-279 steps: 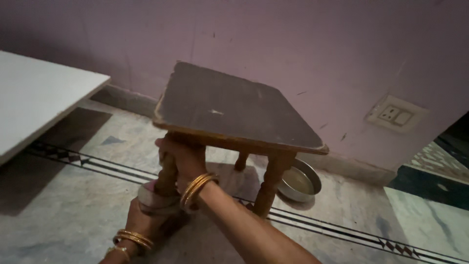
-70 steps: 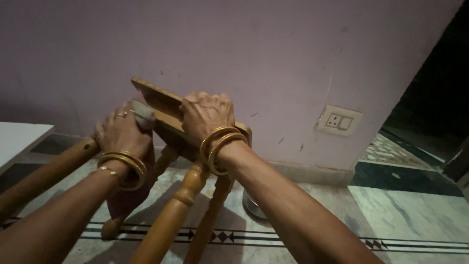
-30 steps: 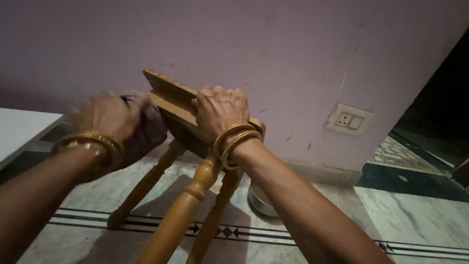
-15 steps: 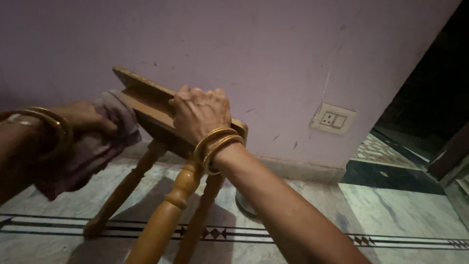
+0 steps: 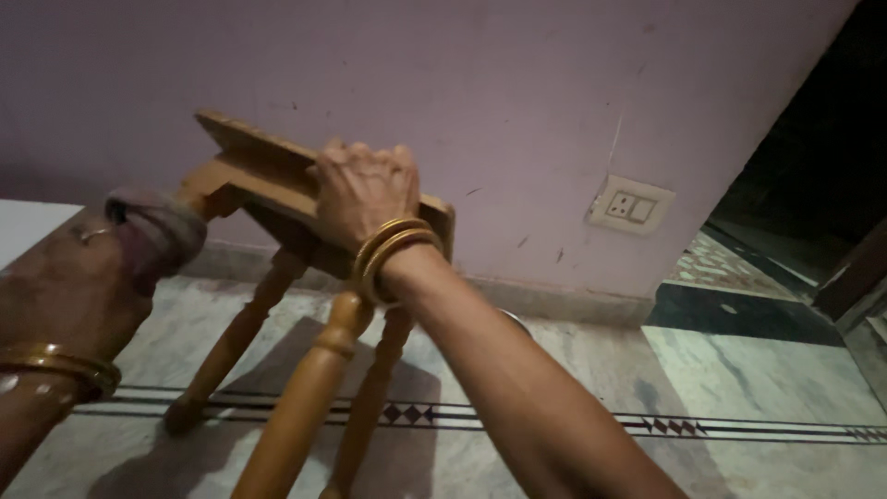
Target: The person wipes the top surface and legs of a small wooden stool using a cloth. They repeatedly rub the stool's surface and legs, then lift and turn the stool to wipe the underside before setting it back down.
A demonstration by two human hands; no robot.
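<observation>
Evidently right hand point(image 5: 362, 191) clamps fingers over edge of tilted wooden stool point(image 5: 268, 166), steadying it at 12 o'clock. Left hand point(image 5: 88, 277) fisted round cloth point(image 5: 157, 226), pressed against stool's 9 o'clock corner.

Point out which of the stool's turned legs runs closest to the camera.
The leg running down to the bottom edge of the frame, directly under the right hand. It looks thickest and brightest; the other legs reach down to the floor farther off.
</observation>
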